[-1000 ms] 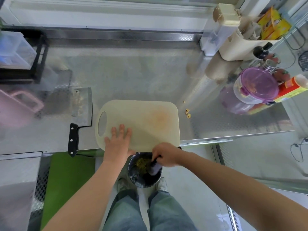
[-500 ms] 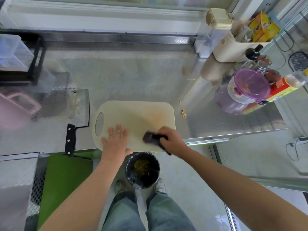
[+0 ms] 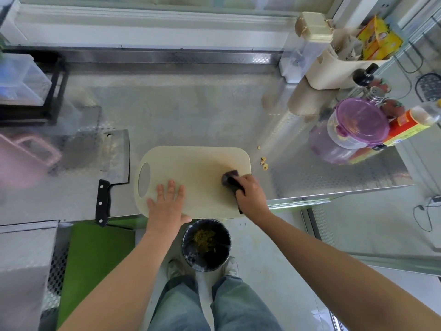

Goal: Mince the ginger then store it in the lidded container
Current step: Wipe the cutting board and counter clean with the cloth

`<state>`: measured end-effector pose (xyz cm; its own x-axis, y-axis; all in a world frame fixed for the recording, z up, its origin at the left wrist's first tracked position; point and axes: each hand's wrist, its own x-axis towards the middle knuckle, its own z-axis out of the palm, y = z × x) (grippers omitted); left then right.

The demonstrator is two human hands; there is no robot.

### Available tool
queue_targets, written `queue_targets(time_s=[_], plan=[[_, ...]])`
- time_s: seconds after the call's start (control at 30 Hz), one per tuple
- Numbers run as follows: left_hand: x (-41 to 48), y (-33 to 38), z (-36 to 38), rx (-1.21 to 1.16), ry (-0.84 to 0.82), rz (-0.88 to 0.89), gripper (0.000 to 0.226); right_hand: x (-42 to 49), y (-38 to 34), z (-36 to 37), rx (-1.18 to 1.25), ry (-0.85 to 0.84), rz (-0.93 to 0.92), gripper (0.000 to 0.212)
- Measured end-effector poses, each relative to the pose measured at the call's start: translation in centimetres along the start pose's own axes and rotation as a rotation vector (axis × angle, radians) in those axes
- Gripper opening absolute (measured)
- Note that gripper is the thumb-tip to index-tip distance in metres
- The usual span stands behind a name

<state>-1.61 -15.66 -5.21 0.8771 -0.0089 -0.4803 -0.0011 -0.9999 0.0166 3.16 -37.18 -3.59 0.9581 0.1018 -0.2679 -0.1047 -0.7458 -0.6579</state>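
You are holding down the cutting board [image 3: 191,163] at the steel counter's [image 3: 191,111] front edge.
The cleaver [image 3: 115,161] is lying just left, its handle reaching over that edge. Your left hand [image 3: 167,204] is resting flat on the board, fingers straight; your right hand [image 3: 250,195] is gripping a dark tool [image 3: 230,178] on its right end. Ginger scraps [image 3: 264,162] are lying just right; the lidded container [image 3: 360,123] is standing closed, well apart.

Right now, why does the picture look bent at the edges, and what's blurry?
Head view: the wide-angle lens bows the edges of the steel counter; its surface shows hazy reflections; the pink container at far left is smeared; the cutting board, left hand and right hand gripping a dark scrubber look sharp.
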Motion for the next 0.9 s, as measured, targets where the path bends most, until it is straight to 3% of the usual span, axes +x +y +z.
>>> queue_targets(time_s=[0.1, 0.2, 0.33, 0.47, 0.53, 0.6, 0.7, 0.8, 0.9], plan=[[0.1, 0.1, -0.2, -0.022, 0.005, -0.003, 0.091, -1.3, -0.4, 0.6, -0.022, -0.344, 0.008, 0.031], [-0.1, -0.1, -0.3, -0.109, 0.004, -0.013, 0.091, -2.5, -0.7, -0.2, -0.059, -0.685, 0.189, 0.018], [-0.5, -0.5, 0.2, -0.234, 0.033, -0.016, 0.087, -2.7, 2.1, -1.4, 0.223, -0.599, 0.699, 0.044], [-1.2, -0.3, 0.9, -0.277, 0.066, -0.021, 0.078, -3.0, 2.6, -1.6, 0.791, -0.552, 0.995, 0.052], [-1.8, -0.2, 1.0, -0.294, 0.114, -0.032, 0.069, -3.3, 2.0, -1.7, 0.914, -0.504, 0.947, 0.049], [-2.4, -0.3, 0.7, -0.356, 0.264, -0.102, 0.054, -3.7, 1.7, -2.2, 0.875, -0.499, 0.819, 0.044], [-3.4, -0.3, -0.4, -0.466, 0.552, -0.438, 0.051, -3.3, 2.2, -3.2, 0.925, -0.486, 0.626, 0.033], [-3.9, -0.4, -2.3, -1.021, 0.566, -0.771, 0.065, -2.8, 2.0, -4.4, 0.919, -0.403, 0.497, 0.027], [-3.8, -1.5, -3.3, -1.619, 0.472, -1.018, 0.050, -2.3, 1.3, -5.0, 0.875, -0.397, 0.459, 0.026]])
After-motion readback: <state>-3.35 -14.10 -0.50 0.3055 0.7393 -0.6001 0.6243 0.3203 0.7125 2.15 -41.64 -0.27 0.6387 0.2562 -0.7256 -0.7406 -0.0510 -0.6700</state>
